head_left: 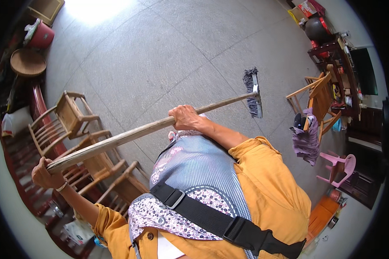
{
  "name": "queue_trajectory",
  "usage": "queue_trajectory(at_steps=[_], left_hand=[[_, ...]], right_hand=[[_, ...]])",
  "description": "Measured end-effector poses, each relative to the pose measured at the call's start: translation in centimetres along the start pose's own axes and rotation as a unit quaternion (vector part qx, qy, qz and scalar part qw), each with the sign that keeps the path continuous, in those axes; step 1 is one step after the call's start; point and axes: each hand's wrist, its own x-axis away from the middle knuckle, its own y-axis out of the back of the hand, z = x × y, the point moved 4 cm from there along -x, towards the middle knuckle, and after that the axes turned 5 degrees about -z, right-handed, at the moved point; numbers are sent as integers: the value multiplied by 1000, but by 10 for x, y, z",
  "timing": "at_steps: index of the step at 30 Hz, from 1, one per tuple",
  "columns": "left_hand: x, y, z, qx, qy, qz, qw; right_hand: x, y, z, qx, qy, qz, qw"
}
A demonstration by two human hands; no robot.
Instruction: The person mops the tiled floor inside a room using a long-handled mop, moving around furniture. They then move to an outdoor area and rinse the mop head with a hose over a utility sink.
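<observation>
A mop with a long wooden handle (132,134) slants across in front of my body, from lower left to upper right. My left hand (46,173) is closed round the near end of the handle. Farther up the shaft, my right hand (185,117) grips it with the fingers wrapped over the wood. At the far end, the mop head (251,93) rests on the grey tiled floor (160,60); it has dark grey strands along a metal bar.
Wooden chairs (71,114) stand at the left, close to my left arm. A round woven tray (28,62) and a red bucket (42,35) are at the far left. On the right are a wooden chair (320,93) with a purple cloth (306,142) and a pink plastic chair (343,168).
</observation>
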Motion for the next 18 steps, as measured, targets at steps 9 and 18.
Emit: queue_trajectory(at_steps=[9, 18], left_hand=[[-89, -227, 47, -25, -17, 19, 999], [-212, -407, 93, -67, -70, 157, 983]], right_hand=[[-254, 69, -20, -39, -3, 73, 997], [-514, 136, -36, -114, 78, 193, 971]])
